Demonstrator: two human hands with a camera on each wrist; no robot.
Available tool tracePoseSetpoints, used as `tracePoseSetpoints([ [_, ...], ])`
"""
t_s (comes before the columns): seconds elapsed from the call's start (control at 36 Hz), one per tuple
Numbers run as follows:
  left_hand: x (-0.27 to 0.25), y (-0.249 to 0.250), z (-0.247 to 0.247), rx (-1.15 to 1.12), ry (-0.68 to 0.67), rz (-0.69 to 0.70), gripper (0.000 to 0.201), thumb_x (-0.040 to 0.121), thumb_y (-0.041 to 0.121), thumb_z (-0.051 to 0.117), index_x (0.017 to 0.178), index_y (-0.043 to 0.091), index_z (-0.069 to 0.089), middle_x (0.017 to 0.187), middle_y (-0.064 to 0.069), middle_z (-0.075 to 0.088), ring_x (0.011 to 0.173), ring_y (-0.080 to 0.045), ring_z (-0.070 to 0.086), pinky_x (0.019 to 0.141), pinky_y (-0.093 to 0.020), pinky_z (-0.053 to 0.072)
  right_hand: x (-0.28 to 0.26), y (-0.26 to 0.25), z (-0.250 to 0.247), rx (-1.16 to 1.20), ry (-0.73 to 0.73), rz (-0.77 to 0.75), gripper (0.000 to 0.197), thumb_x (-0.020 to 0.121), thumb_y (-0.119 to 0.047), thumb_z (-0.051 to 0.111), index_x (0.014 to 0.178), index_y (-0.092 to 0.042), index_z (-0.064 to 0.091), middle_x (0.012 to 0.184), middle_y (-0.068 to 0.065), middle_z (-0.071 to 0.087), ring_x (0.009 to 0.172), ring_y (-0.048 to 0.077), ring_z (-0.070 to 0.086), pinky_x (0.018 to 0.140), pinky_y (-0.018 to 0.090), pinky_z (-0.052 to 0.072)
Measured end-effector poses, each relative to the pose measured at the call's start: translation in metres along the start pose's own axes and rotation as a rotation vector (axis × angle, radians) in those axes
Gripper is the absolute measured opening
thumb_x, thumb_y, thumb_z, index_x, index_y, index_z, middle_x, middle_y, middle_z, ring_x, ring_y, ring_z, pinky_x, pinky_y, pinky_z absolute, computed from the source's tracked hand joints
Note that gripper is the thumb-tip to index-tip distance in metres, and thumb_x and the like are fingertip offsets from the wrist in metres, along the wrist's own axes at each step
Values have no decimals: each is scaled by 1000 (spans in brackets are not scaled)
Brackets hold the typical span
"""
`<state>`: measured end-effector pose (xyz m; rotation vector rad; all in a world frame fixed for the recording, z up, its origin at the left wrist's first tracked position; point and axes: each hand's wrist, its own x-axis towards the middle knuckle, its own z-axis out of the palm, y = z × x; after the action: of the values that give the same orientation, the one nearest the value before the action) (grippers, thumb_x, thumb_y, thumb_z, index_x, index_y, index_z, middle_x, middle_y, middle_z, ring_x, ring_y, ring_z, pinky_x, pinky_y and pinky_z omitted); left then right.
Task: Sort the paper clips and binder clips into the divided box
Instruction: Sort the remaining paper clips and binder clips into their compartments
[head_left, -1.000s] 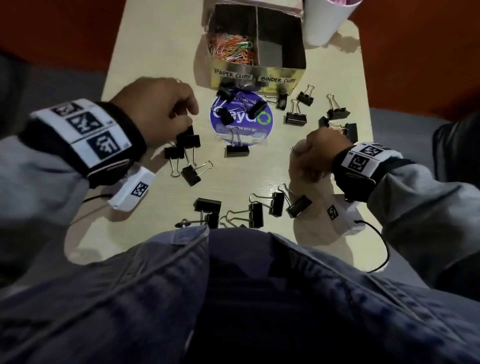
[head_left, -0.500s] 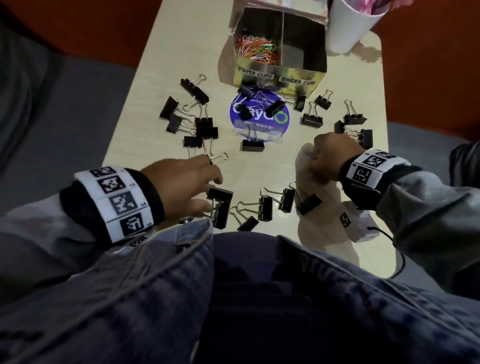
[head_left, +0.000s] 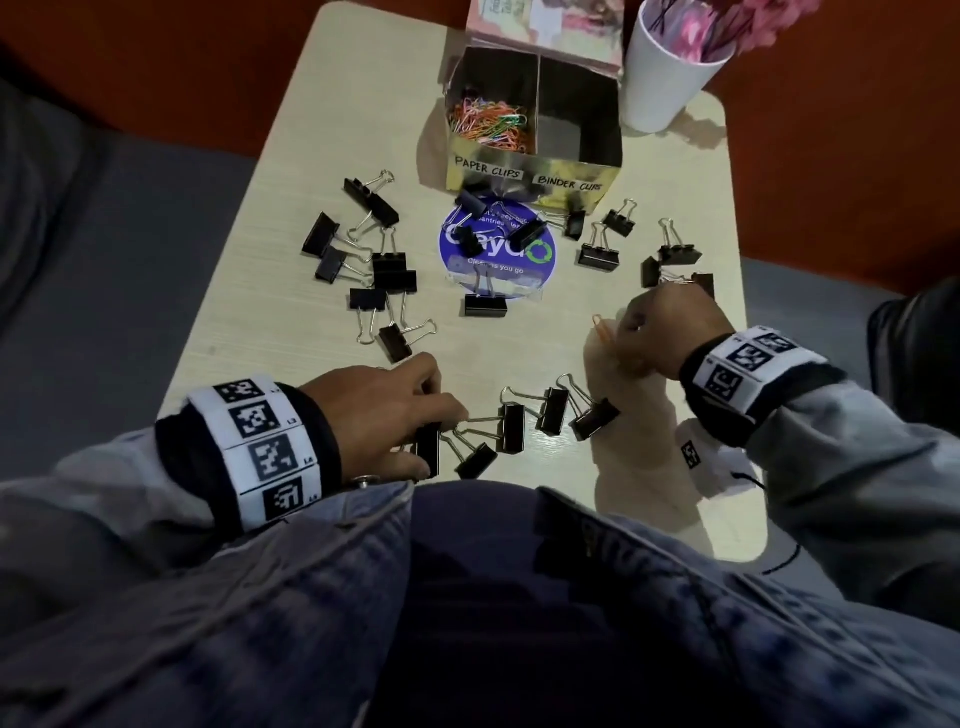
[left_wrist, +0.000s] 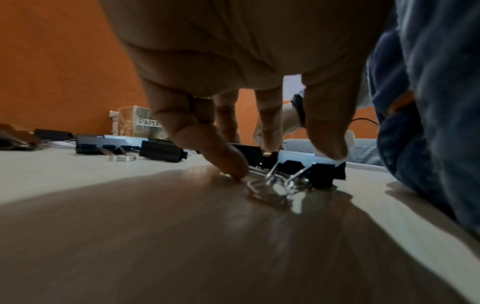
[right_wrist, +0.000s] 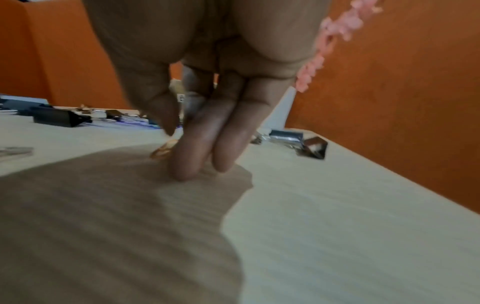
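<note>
Pickup step on both sides: your left hand (head_left: 382, 410) pinches at a binder clip (head_left: 429, 449) by the near edge of the tabletop (head_left: 332, 104), while your right hand (head_left: 657, 332) works an orange paper clip (head_left: 601, 326) toward the right edge.

Fingers of your left hand curl over the clip's body and wire handles; I judge it gripped but not lifted, so next raise it cleanly off its neighbours and carry it to the divided box (head_left: 535, 174) at the far edge, into the apparently bare "BINDER CLIPS" half. Your right hand's fingertips (right_wrist: 185, 164) press beside the flat paper clip; whether they hold it I cannot tell. Coloured paper clips already fill the "PAPER CLIPS" half; black binder clips lie scattered across the top.
</note>
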<state>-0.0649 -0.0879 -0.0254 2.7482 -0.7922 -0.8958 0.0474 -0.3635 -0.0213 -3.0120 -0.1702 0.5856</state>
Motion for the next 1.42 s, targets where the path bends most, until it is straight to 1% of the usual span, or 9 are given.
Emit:
tracePoseSetpoints([
  [0.08, 2, 1, -2, 39, -39, 30, 56, 84, 51, 59, 134, 42, 36, 129, 8, 29, 94, -14, 55, 70, -24, 44, 3, -11, 5, -149, 1, 27, 31, 81, -40, 60, 75, -10, 64, 75, 8, 59, 73, 26, 54, 63, 27, 40],
  [0.25, 8, 6, -5, 117, -78, 31, 54, 83, 49, 60, 131, 39, 37, 128, 5, 27, 98, -19, 55, 74, -28, 44, 2, -27, -4, -216, -86, 64, 19, 83, -26, 58, 82, -8, 58, 74, 9, 55, 74, 30, 58, 62, 29, 46],
  [0.47, 15, 9, -10, 121, 3, 4, 45, 83, 44, 59, 123, 31, 43, 126, 4, 32, 92, -20, 55, 73, -32, 49, 12, -21, -6, 87, -269, 214, 31, 82, -32, 62, 76, -2, 66, 59, 11, 70, 58, 26, 70, 67, 41, 60],
  [0.61, 18, 6, -13, 110, 25, 1, 44, 84, 43, 59, 123, 32, 44, 125, 5, 32, 91, -21, 56, 76, -32, 49, 9, -22, -6, 71, -323, 189, 32, 80, -35, 64, 77, -3, 69, 58, 9, 70, 61, 22, 70, 70, 31, 59],
  [0.81, 19, 4, -12, 119, 21, 4, 45, 84, 44, 59, 124, 33, 43, 125, 6, 32, 91, -20, 56, 79, -34, 50, 4, -16, 1, 97, -217, 130, 21, 77, -30, 66, 67, -12, 60, 64, 7, 64, 60, 24, 65, 60, 33, 56],
  [0.92, 20, 4, -11, 120, 24, 10, 45, 83, 43, 60, 123, 32, 44, 125, 5, 32, 92, -20, 56, 79, -35, 50, 3, -13, 9, 27, -121, 81, 20, 77, -33, 58, 66, -16, 55, 68, 3, 59, 59, 16, 55, 51, 23, 39],
  [1.17, 24, 5, -12, 140, 20, 13, 39, 87, 36, 57, 122, 29, 42, 123, 4, 32, 88, -22, 55, 75, -34, 47, -1, -35, -9, -221, -141, -49, 12, 83, -26, 58, 82, -15, 52, 80, 5, 59, 76, 25, 57, 58, 25, 39],
  [1.31, 32, 9, -14, 157, 57, 12, 37, 88, 30, 58, 120, 28, 40, 121, 0, 34, 80, -25, 56, 71, -36, 51, 41, -74, -69, -73, 178, -161, 10, 81, -18, 62, 85, -9, 61, 80, 11, 62, 72, 26, 56, 61, 26, 39],
  [1.42, 37, 11, -16, 169, 54, -6, 41, 90, 17, 53, 128, 23, 38, 130, -6, 31, 76, -28, 58, 66, -35, 50, 92, -114, -107, -65, 250, -250, 26, 82, -23, 60, 104, -9, 61, 105, 14, 64, 89, 29, 59, 69, 31, 40],
])
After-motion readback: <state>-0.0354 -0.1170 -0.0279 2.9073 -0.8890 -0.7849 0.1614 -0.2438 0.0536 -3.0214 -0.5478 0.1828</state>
